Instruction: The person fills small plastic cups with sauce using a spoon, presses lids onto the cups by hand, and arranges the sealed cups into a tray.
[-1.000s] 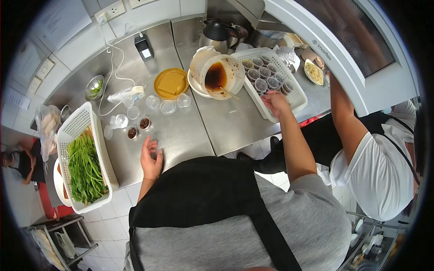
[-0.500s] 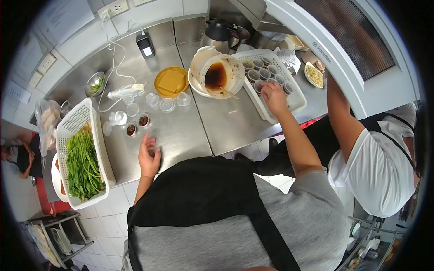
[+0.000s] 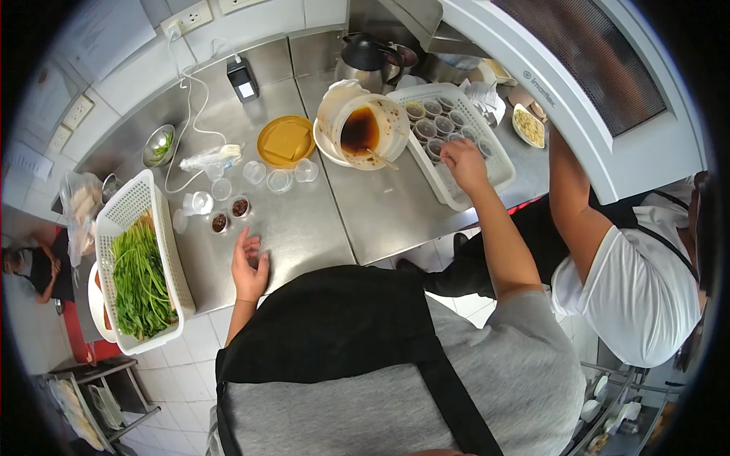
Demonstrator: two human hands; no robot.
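Observation:
My right hand (image 3: 465, 164) is over the white plastic basket (image 3: 456, 199), fingers bent down and drawn together among small lidded sauce cups (image 3: 426, 129). Whatever its fingertips hold is hidden beneath them. At the counter's front edge, my left hand (image 3: 249, 267) is open, palm turned inward, holding nothing. Just beyond it stand two small cups of dark filling (image 3: 220, 222). Clear plastic cups and lids (image 3: 280, 181) lie farther back. Between my hands sits a tub of dark brown sauce (image 3: 359, 135) with a spoon handle (image 3: 382, 159) sticking out.
A yellow lid (image 3: 286, 141) lies behind the clear cups. On the left is a white basket of leafy greens (image 3: 142, 281), near a metal bowl (image 3: 159, 144) and a white cable. A co-worker in a white shirt (image 3: 639, 289) stands at right, under a grey appliance (image 3: 585, 99).
My right hand has shifted slightly within the basket, its fingers drawn closer together. My left hand stays in place, and the view tilts slightly.

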